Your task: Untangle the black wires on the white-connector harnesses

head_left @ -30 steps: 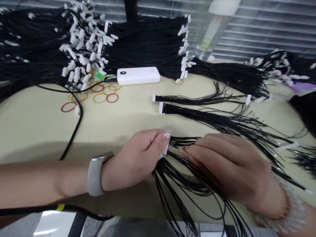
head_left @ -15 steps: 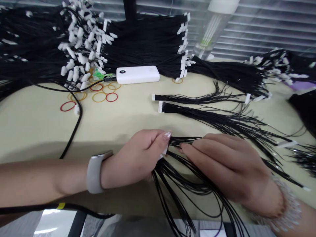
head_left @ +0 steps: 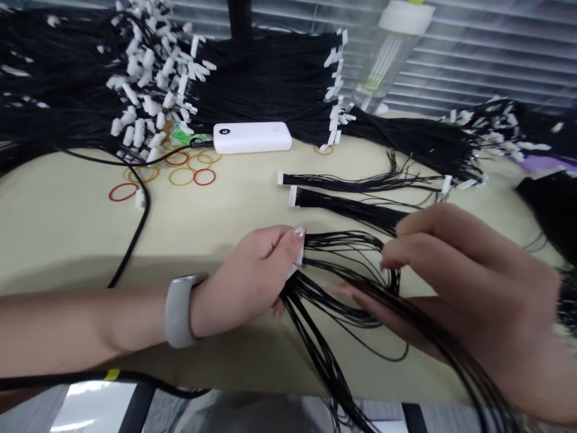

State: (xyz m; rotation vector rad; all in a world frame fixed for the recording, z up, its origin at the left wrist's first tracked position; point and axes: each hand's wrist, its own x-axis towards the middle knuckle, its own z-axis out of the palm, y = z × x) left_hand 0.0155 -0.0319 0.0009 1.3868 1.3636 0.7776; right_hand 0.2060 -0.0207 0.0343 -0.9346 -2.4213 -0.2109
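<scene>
Right hand (head_left: 473, 294) shifted rightward (wires (head_left: 334, 377) trailing past the table's near edge (head_left: 401, 391)).

The table (head_left: 54, 222) bears cables (head_left: 347, 206) and rubber bands (head_left: 205, 184).

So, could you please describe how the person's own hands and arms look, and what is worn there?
The left hand has a pale, shiny thumbnail. Its light grey wristband, probably a watch, has a metallic-looking top. The left forearm shows no sleeve. The right hand wears no glove and looks blurred.
</scene>
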